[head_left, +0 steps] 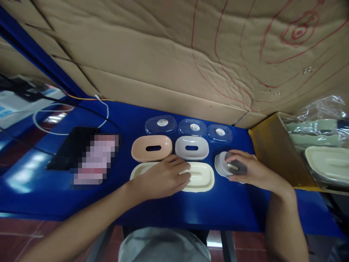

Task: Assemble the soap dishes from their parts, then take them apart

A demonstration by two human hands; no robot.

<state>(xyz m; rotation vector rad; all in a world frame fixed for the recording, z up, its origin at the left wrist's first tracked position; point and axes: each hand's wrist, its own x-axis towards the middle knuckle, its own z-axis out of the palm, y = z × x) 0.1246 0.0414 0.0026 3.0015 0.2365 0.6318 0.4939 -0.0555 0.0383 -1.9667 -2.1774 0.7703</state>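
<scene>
Now your right hand (247,167) grasps a grey oval piece (240,168), near the open cardboard box (261,149). Your left hand (167,177) is over the cream trays (202,177), fingers bent; whether it grips, I cannot tell. Just behind lie a peach slotted tray (152,141) and a pale grey one (192,141).

No wording, brand or number can be read. Along the bench's (169,214) far edge, three clear plastic lids (152,128) each bear a round white label: the left label (162,123), the middle label (194,127) and the right label (220,132) all carry small print, too tiny and blurred to make out. On the cardboard panel (152,62) behind that edge, red lines (299,32) form loops and long curves, with no legible letters. Toward the bench's left end, a pixelated patch (95,158) is unreadable.
</scene>
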